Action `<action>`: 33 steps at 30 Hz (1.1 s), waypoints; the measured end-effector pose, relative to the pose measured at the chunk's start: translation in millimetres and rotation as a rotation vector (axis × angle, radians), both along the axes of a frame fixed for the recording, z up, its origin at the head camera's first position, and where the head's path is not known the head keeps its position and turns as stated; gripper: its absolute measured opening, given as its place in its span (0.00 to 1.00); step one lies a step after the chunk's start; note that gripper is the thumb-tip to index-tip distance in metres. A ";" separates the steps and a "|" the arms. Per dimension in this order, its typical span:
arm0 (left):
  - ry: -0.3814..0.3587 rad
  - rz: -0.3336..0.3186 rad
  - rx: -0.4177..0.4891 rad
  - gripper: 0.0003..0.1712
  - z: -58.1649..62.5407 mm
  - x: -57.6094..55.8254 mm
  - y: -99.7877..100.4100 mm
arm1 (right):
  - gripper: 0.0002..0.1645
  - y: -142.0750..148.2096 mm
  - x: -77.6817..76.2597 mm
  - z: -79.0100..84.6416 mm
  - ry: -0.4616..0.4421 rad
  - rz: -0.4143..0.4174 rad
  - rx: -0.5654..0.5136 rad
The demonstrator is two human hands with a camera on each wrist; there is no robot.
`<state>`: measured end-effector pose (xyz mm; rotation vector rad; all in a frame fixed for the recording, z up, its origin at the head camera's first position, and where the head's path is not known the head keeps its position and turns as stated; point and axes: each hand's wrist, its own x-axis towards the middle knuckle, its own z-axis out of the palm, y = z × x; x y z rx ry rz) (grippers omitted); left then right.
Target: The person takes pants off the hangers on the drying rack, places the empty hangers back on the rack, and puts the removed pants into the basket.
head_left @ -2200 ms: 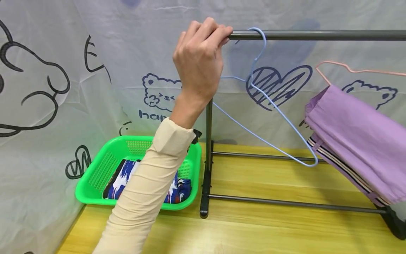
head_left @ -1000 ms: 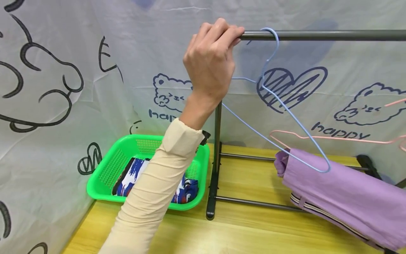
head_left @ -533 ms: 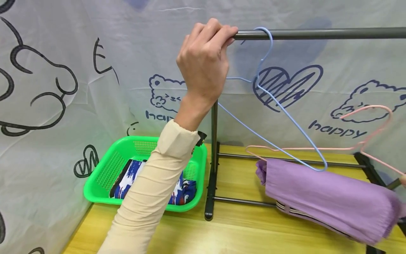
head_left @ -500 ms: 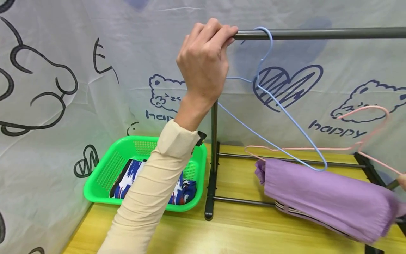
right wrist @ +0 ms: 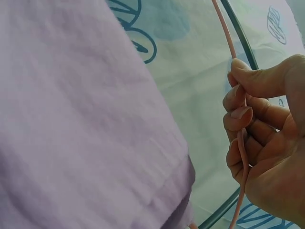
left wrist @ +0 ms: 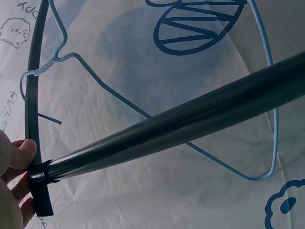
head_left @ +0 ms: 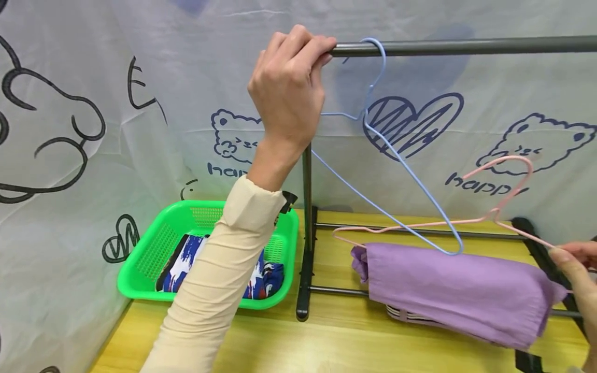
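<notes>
My left hand (head_left: 289, 88) grips the left end of the clothes rack's dark top rail (head_left: 443, 46), fingers curled over it. In the left wrist view, its thumb and fingers (left wrist: 21, 157) wrap the rail beside the corner joint. A light blue hanger (head_left: 410, 171) hangs bare from that rail, close to this hand. At the right, my right hand (head_left: 578, 274) holds a pink hanger (head_left: 513, 194) by one end, fingers curled round its wire in the right wrist view. Folded over this hanger is a purple garment (head_left: 448, 290) with a striped band underneath. The pink hook is free, below the rail.
A green basket (head_left: 144, 259) with blue, white and red folded cloth (head_left: 186, 261) stands left of the rack's upright (head_left: 307, 207). Low dark crossbars (head_left: 340, 291) run above the wooden tabletop (head_left: 280, 336). A printed curtain hangs behind.
The pink hanger with the purple garment has come down and moved left, now nearly level. My right hand has come into view on its end. My left hand stays on the rail.
</notes>
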<state>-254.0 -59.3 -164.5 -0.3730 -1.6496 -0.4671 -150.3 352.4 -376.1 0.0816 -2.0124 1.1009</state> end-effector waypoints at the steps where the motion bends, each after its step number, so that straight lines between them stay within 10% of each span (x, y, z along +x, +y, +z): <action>1: 0.000 -0.001 -0.001 0.14 -0.2 0.1 -0.3 | 0.29 -1.7 0.8 1.0 0.000 0.001 -0.010; 18: -0.059 -0.004 -0.011 0.13 3.2 4.8 -1.8 | 0.02 -39.8 5.6 17.5 -0.125 0.040 -0.140; 33: -0.239 0.047 0.009 0.10 15.3 9.8 -1.6 | 0.06 -65.6 14.0 29.5 -0.111 0.124 -0.143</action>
